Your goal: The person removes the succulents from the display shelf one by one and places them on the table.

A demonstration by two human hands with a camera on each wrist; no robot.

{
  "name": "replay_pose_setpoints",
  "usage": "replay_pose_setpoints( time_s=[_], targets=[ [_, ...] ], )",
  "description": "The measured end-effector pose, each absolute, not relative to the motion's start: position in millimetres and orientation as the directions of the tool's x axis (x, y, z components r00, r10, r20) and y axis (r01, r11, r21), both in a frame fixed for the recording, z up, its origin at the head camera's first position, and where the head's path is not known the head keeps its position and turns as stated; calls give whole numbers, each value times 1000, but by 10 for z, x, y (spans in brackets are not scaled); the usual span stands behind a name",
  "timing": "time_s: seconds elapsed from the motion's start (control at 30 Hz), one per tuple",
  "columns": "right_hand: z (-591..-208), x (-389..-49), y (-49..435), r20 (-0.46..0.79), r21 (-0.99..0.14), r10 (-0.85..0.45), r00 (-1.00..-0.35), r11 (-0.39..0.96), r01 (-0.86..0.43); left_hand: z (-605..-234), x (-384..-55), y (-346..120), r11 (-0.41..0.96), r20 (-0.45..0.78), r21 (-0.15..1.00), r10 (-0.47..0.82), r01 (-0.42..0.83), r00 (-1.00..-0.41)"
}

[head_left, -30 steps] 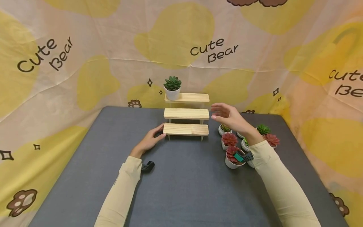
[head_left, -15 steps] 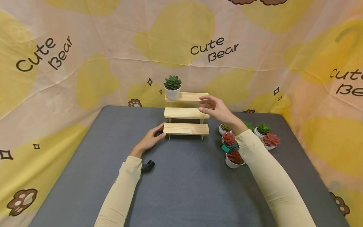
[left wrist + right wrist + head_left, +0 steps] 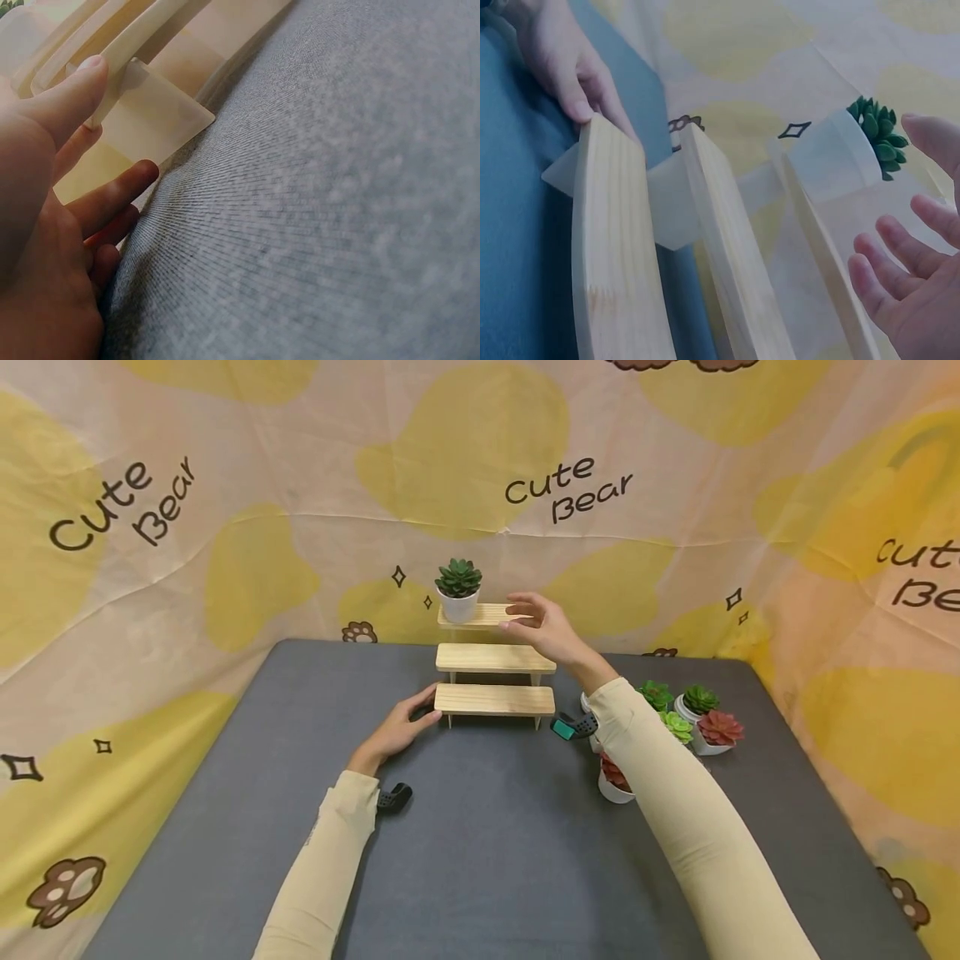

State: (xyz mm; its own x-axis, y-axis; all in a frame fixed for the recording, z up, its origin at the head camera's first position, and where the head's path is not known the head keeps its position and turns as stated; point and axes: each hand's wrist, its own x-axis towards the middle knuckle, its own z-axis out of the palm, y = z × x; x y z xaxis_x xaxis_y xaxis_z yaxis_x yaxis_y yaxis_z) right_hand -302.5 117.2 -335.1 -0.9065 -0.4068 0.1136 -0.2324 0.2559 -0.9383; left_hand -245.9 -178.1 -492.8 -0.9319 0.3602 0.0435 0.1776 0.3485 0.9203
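A three-tier wooden shelf stand [image 3: 495,698] with pale boards and translucent supports stands at the middle of the table. My left hand [image 3: 397,728] holds the left end of its lowest board, the thumb [image 3: 91,67] at the board's edge and the other fingers beside the support. On the left of the top tier sits a green succulent in a white pot [image 3: 458,603]. Just right of that pot, my right hand [image 3: 547,628] hovers over the top board, its fingers spread and loosely bent around nothing. In the right wrist view its fingertips [image 3: 866,274] are apart from the pot.
At the right of the grey table [image 3: 487,860] several potted succulents stand in a group, partly hidden by my right forearm. Among them are a red one [image 3: 720,729], a dark green one [image 3: 701,700] and a light green one [image 3: 677,727]. A patterned cloth [image 3: 480,460] hangs behind.
My right hand has moved left and farther back, from beside the stand to over its top board near the potted succulent. My left hand stays on the lowest board.
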Motion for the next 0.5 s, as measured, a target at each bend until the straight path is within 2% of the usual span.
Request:
replay_pose_setpoints(
  time_s=[0.3, 0.5],
  targets=[
    [-3280, -3089, 994, 99, -954, -374, -922, 227, -195, -4930, -2453, -1785, 342, 43, 923, 363, 176, -931],
    [-3233, -3142, 849, 74, -951, -353, -933, 258, -173, -4936, -2461, -1783, 350, 61, 916, 366, 197, -929]
  ],
)
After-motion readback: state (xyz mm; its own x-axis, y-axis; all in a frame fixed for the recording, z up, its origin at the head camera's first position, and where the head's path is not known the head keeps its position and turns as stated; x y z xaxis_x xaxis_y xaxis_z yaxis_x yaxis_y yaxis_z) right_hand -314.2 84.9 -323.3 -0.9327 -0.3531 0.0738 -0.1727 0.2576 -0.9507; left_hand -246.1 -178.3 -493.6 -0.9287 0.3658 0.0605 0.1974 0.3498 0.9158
